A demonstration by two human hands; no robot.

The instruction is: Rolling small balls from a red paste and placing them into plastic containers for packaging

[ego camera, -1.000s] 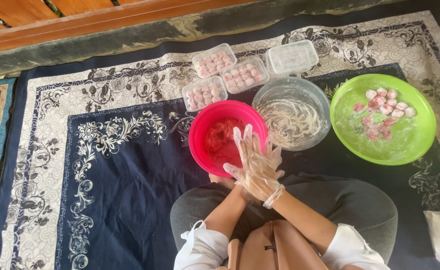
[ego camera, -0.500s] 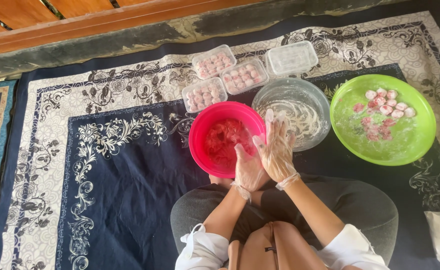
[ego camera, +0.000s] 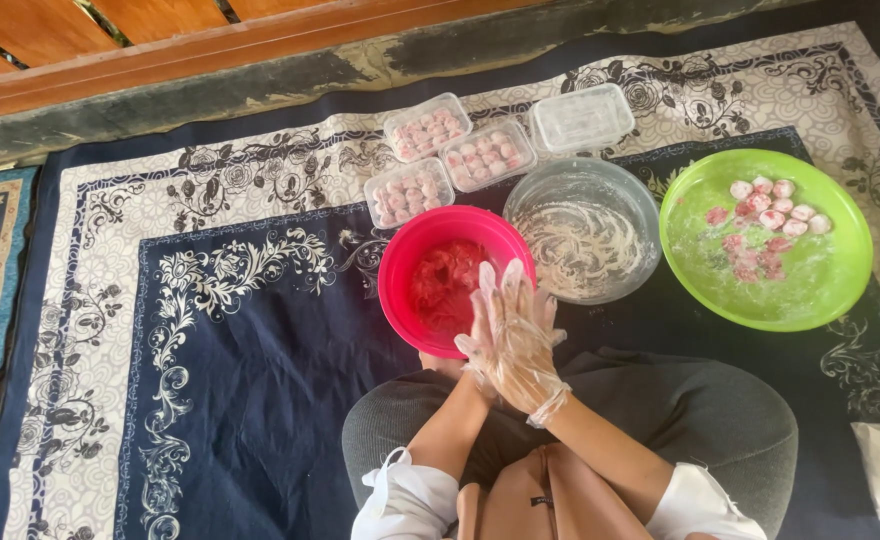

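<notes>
- Clear plastic gloves on both hands; right hand laid flat over left hand, palms pressed together, fingers straight.
- Probably rolling a small piece between the palms; hidden there, so cannot tell for certain.
- Pink bowl just beyond the fingertips and partly under them, red dough inside.
- Clear bowl, smeared with white flour, just past the hands and to their right.
- Green bowl farther right, well apart, holding a cluster of floured pink balls.
- Three lidless tubs of finished balls and one shut tub beyond the pink bowl.
- Patterned rug underneath everything; grey lap directly below the hands.
- Risks, as judgement: sticky dough clinging to the loose gloves and tearing or pulling them off; uneven pressure flattening the piece instead of rounding it; a dropped piece landing on the lap or rug; a wrist catching the pink bowl's near rim and tipping it.
</notes>
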